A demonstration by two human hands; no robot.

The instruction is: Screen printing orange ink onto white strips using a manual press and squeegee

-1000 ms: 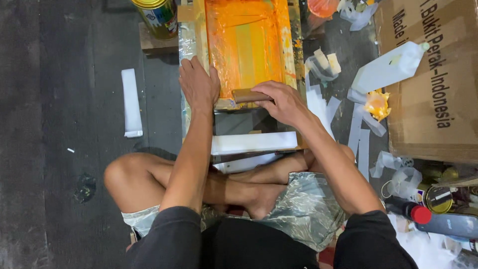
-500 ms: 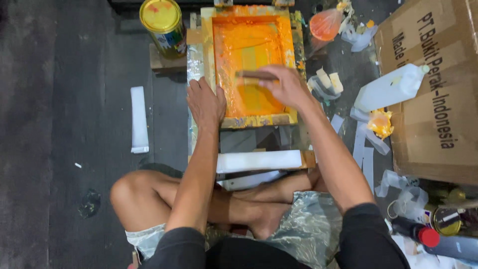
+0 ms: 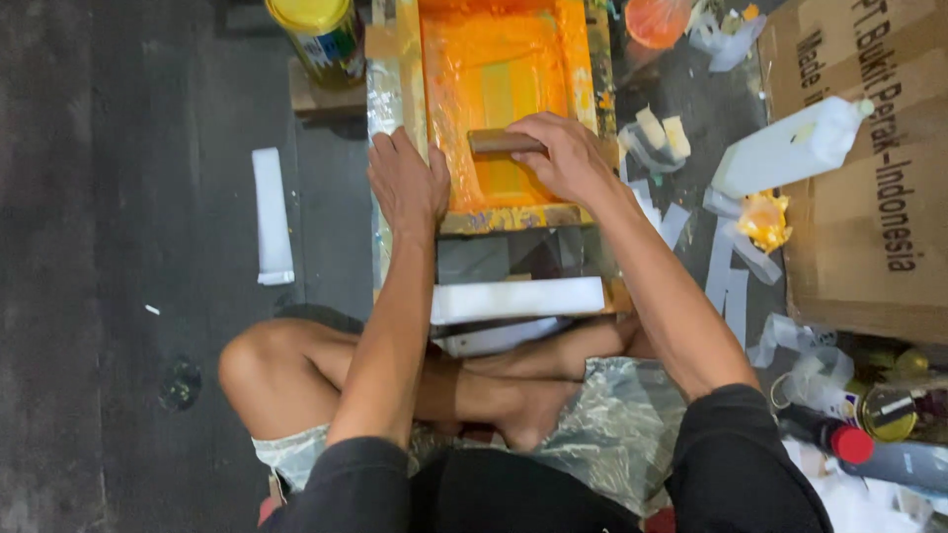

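- We saw the right hand [image 3: 561, 153] clenched around a wooden squeegee [image 3: 499, 141], which lay across the orange-inked mesh inside the printing frame [image 3: 509, 219].
- The left hand [image 3: 405, 183] rested flat and released on the frame's left edge, fingers spread, gripping nothing.
- A yellow-lidded paint can [image 3: 318, 35] stood just beyond the frame's far left corner.
- A white plastic bottle [image 3: 790, 148] lay on the cardboard box [image 3: 869, 197] to the right.
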